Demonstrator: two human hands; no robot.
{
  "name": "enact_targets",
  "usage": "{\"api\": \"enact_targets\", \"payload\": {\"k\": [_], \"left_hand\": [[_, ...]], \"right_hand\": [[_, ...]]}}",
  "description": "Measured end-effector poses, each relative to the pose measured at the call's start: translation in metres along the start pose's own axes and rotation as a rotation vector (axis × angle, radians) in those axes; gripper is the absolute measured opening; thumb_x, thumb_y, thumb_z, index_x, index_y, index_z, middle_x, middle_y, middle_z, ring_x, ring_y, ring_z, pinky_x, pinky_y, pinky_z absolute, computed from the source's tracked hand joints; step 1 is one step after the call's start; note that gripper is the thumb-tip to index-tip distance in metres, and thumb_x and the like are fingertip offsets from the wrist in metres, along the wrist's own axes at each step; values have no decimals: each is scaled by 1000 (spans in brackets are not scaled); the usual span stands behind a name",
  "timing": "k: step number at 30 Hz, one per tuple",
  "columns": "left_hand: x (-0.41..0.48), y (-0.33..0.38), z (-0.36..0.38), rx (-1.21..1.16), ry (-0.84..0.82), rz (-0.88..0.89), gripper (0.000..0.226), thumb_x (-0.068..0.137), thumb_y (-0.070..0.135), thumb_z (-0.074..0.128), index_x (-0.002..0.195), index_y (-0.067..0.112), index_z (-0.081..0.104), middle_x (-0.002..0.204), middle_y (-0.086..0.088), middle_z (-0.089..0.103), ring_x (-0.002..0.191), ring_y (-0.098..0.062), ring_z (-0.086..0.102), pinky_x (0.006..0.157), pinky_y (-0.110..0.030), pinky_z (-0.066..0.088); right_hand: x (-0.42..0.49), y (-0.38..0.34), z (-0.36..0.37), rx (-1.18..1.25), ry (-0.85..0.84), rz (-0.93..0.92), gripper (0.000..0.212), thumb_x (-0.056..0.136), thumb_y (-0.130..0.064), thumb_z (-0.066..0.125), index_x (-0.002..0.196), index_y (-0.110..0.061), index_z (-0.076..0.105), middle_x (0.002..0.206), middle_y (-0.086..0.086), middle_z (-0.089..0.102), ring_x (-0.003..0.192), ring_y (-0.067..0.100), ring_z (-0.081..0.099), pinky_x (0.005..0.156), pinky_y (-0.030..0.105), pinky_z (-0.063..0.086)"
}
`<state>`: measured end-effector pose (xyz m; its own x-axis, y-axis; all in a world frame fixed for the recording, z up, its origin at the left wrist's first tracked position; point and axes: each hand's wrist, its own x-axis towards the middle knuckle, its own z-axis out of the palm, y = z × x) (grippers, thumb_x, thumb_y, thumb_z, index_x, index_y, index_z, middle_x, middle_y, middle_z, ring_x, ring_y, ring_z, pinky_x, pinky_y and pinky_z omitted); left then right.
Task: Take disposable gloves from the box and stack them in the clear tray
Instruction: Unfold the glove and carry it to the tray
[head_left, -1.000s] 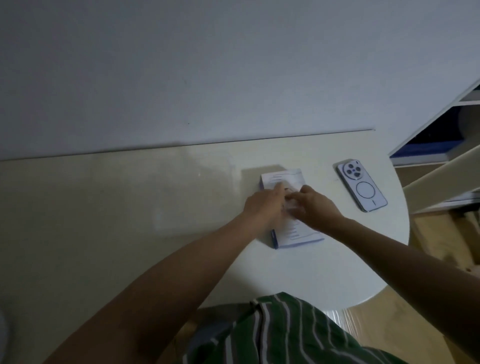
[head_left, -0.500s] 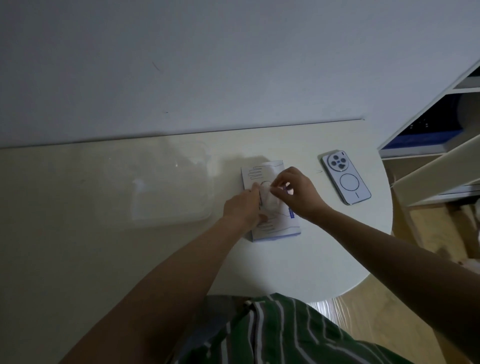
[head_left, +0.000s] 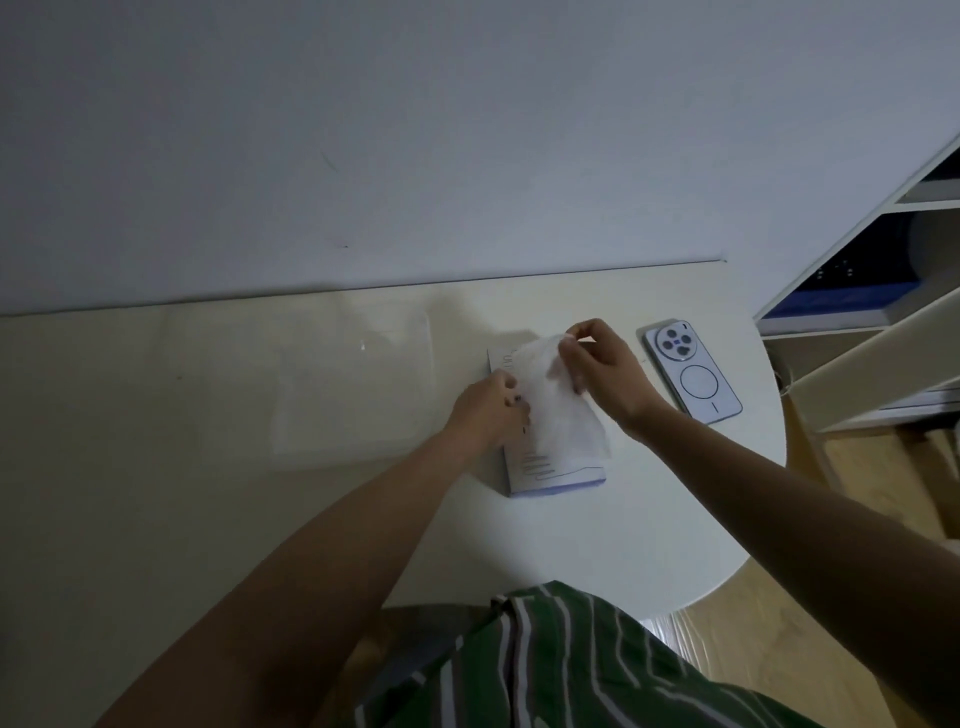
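The glove (head_left: 558, 415) is a thin, cloudy-white, crinkled film, and the box print shows faintly through it. It hangs over the white, blue-edged box (head_left: 545, 475), which lies flat on the table (head_left: 597, 545).

You have one glove out, one box, one clear tray (head_left: 358, 449) and one phone (head_left: 693, 371).

Your right hand (head_left: 605, 371) pinches the glove's far end between thumb and fingertips, lifted above the far half of the box. Your left hand (head_left: 488, 410) sits on the box's left side with fingers curled, right at the glove's left edge. Whether it pinches the film or only steadies the box, you cannot tell. The tray lies left of both hands, and the phone to their right.
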<state>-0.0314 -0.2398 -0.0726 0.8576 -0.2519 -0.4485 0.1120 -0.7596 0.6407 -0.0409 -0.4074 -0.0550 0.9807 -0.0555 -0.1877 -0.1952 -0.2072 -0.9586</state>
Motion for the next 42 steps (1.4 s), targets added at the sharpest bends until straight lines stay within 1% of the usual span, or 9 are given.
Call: {"api": "enact_targets", "payload": {"k": [3, 6, 9, 14, 20, 25, 28, 35, 42], "left_hand": [[-5, 8, -16, -469, -3, -158, 37, 98, 31, 32, 81, 8, 56, 82, -16, 59, 67, -28, 57, 75, -44, 56], [-9, 12, -29, -749, -172, -333, 47, 89, 57, 47, 89, 12, 62, 87, -13, 63, 70, -27, 62, 63, -34, 58], [-7, 9, -37, -861, -114, -283, 22, 80, 26, 76, 86, 7, 66, 81, -10, 64, 64, -18, 63, 56, -24, 55], [-5, 5, -60, -1180, 123, -176, 9, 82, 8, 72, 77, 12, 66, 71, -3, 65, 62, -15, 60, 62, -24, 51], [-16, -13, -84, -1004, 237, -35, 10, 96, 13, 56, 96, 7, 65, 68, -7, 64, 57, -14, 58, 46, -18, 45], [-31, -46, -115, -641, 276, 244, 24, 103, 16, 41, 102, 9, 64, 53, -1, 42, 34, -9, 34, 36, -15, 28], [-38, -66, -134, -524, 239, 323, 28, 105, 23, 37, 107, 13, 63, 51, 2, 40, 37, -9, 33, 34, -16, 27], [-40, -124, -161, -374, 348, 160, 34, 106, 31, 29, 115, 19, 60, 63, -10, 62, 31, -10, 37, 34, -19, 29], [-39, -160, -164, -7, 359, -29, 36, 105, 34, 24, 125, 23, 52, 72, -6, 72, 42, -12, 45, 54, -28, 49]], "right_hand": [[-1, 0, 3, 134, 48, 23, 9, 98, -13, 51, 91, -11, 47, 79, 16, 67, 57, 16, 58, 53, 27, 50], [2, -4, 6, 183, 102, 30, 8, 96, -10, 51, 90, -10, 47, 75, 10, 68, 59, 16, 61, 55, 27, 51], [3, -11, 10, 205, 146, 14, 8, 93, -8, 53, 90, -12, 46, 74, 8, 67, 60, 15, 56, 56, 25, 47], [-7, -18, 23, 210, 99, 28, 30, 87, -1, 63, 105, -17, 45, 81, 4, 69, 66, 14, 59, 54, 23, 46], [-18, -33, 53, 114, -140, -32, 69, 86, 9, 60, 138, -25, 32, 98, 11, 67, 61, 12, 55, 58, 26, 49], [-14, -57, 73, 335, -286, 69, 56, 91, -27, 60, 143, -32, 41, 124, 14, 63, 112, 28, 63, 97, 39, 49], [-3, -68, 88, 499, -307, 140, 55, 86, -17, 63, 139, -14, 48, 115, 13, 69, 90, 23, 67, 80, 31, 55], [16, -70, 120, 158, -145, 102, 34, 87, 3, 65, 120, -4, 61, 89, 13, 71, 69, 18, 55, 53, 19, 41], [21, -78, 153, -647, 182, -432, 41, 84, -15, 72, 123, -12, 59, 123, 8, 54, 111, 22, 48, 93, 35, 42]]}}
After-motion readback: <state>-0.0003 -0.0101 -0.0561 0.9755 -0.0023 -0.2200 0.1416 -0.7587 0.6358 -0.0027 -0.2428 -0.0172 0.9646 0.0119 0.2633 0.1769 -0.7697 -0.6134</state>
